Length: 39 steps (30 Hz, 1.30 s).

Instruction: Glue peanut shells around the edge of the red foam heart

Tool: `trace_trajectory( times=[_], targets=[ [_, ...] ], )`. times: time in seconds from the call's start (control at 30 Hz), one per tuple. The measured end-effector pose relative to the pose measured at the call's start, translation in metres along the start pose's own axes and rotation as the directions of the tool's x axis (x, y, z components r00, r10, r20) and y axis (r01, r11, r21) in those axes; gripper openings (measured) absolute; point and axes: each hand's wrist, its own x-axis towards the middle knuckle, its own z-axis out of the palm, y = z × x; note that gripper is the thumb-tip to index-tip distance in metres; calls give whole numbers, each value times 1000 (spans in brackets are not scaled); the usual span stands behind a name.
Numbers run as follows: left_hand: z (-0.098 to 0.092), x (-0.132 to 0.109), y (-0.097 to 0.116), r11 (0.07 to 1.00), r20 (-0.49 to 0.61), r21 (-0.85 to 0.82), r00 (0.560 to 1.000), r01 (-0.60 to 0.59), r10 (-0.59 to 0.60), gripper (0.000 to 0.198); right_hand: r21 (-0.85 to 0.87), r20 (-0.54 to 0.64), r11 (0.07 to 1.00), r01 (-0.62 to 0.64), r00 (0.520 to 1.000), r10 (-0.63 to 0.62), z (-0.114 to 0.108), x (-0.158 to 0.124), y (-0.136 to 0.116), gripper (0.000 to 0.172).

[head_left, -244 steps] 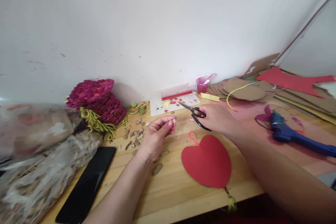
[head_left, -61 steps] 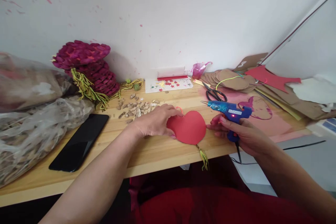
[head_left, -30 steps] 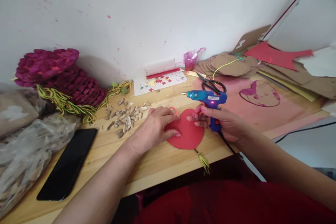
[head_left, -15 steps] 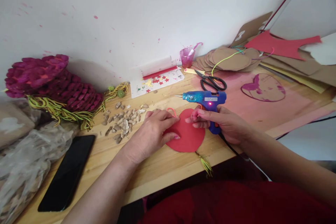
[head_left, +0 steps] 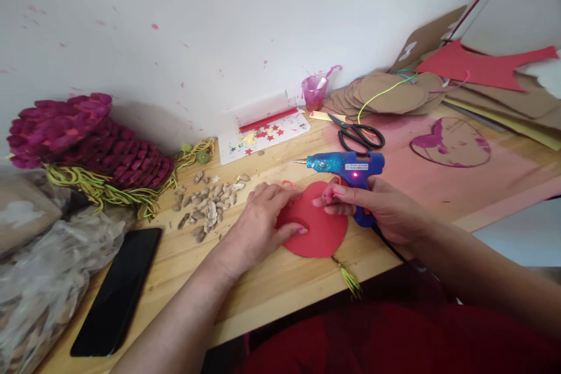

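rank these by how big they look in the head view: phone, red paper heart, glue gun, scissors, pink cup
1. black phone, though it lies nearest the camera
2. red paper heart, partly covered
3. glue gun, close to the heart, so unsure
4. scissors
5. pink cup

The left hand [head_left: 263, 219] and the right hand [head_left: 377, 210] are bare, and both forearms [head_left: 184, 315] show uncovered along all of their visible length. The fingernails carry pink polish, which shows on the left thumbnail [head_left: 302, 230] and on two nails of the right hand [head_left: 338, 190]. Along the lower edge of the view a plain red garment [head_left: 372, 339] covers the lap, of one colour, shaded darker towards its left end
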Motion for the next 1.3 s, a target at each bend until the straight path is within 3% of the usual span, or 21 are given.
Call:
trace_trajectory(
  times=[0.17,0.4,0.7,1.0,1.1,1.17,1.3],
  targets=[
    [5,0,1,998,-19,-35,998,61,-62,44,-22,-26,1000,-11,1000,10,2,-1,0,25],
    [7,-1,-1,998,-14,-39,999,50,-50,41,-18,-10,1000,-8,1000,8,1,0,0,23],
    [5,1,4,987,-29,-61,988,151,-153,43,-1,-18,1000,1,1000,-1,2,0,1,21],
    [5,3,3,992,-57,-54,992,111,-114,40,14,-35,1000,-3,999,3,5,0,-1,22],
    [-3,3,-1,996,-160,-55,984,70,-79,22,-2,-58,1000,18,998,-18,7,0,-1,22],
    [-11,3,-8,993,-300,-59,946,107,-120,9,-17,-62,999,27,998,-28,8,0,-1,19],
    [-27,5,-30,979,-472,-92,857,183,-205,37,-30,-42,999,34,999,-35,9,-2,-2,15]
  ],
)
